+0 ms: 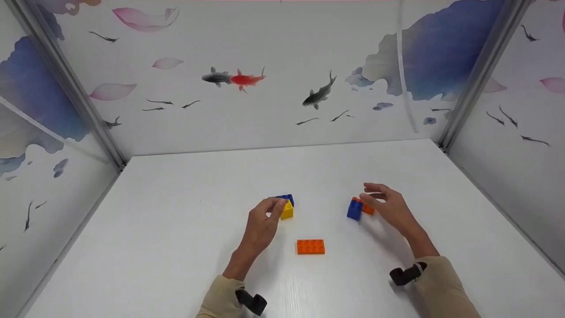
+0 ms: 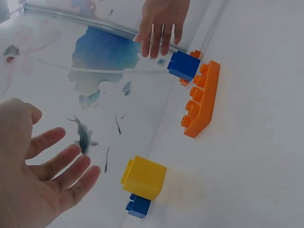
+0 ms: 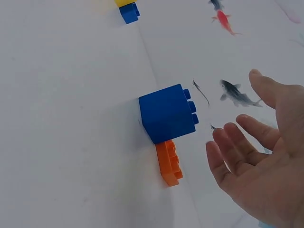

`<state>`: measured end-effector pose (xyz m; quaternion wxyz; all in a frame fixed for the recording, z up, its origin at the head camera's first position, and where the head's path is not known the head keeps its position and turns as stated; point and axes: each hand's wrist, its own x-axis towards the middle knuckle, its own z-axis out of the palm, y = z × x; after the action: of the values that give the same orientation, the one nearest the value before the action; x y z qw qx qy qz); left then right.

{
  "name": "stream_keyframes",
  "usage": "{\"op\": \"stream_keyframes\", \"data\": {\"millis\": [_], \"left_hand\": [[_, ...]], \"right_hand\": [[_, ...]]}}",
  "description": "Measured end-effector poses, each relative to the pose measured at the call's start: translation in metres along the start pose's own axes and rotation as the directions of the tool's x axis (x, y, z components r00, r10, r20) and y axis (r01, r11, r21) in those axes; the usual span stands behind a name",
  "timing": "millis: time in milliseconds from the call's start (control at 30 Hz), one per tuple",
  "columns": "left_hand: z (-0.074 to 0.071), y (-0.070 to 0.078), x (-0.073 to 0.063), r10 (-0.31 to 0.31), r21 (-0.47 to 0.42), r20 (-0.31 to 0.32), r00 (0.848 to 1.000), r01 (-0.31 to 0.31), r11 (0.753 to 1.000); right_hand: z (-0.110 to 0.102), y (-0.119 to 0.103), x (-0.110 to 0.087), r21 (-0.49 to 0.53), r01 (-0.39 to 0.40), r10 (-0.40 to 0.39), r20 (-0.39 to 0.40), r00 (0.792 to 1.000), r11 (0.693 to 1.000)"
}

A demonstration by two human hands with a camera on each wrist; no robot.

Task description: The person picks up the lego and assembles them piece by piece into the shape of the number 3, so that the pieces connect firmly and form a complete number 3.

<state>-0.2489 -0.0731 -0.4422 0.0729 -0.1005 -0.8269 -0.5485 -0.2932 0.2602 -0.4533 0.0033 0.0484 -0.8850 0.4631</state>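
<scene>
My left hand (image 1: 260, 223) hovers above the table beside a yellow toy brick (image 1: 287, 211), with a blue brick (image 1: 288, 198) just behind it. The left wrist view shows the loosely bent left fingers (image 2: 71, 164) apart from both bricks, holding nothing. On the other side, my right hand (image 1: 393, 210) hangs near a blue brick (image 3: 166, 114) and an orange brick (image 3: 167, 163) that stand close together. Its fingers are spread and relaxed, with nothing in them. Between the hands and nearer to me lies a flat orange brick (image 1: 310, 247), studs up.
The white table (image 1: 176, 229) is bounded by a patterned back wall (image 1: 278, 115) and side walls on the left and right. Metal posts (image 1: 481, 75) stand at the back corners. Each wrist wears a small black camera (image 1: 252, 301).
</scene>
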Motion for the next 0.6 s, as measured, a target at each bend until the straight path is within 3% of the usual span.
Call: {"op": "stream_keyframes", "data": {"millis": [100, 333, 500, 600], "left_hand": [[0.002, -0.002, 0.001, -0.060, -0.068, 0.073, 0.995, 0.065, 0.996], [0.007, -0.013, 0.001, -0.186, -0.128, 0.190, 0.964, 0.212, 0.969], [0.007, -0.020, 0.002, -0.181, -0.107, 0.285, 0.941, 0.219, 0.970], [0.007, -0.025, 0.001, -0.160, -0.097, 0.381, 0.910, 0.212, 0.972]], "right_hand": [[0.000, 0.003, 0.001, -0.027, 0.005, -0.005, 0.030, 1.000, 1.000], [0.002, 0.009, 0.002, -0.057, 0.028, -0.023, 0.072, 0.997, 0.998], [0.001, 0.010, 0.001, -0.034, 0.035, -0.033, 0.076, 0.997, 0.999], [0.002, 0.010, 0.001, -0.035, 0.031, -0.028, 0.080, 0.996, 0.999]]}}
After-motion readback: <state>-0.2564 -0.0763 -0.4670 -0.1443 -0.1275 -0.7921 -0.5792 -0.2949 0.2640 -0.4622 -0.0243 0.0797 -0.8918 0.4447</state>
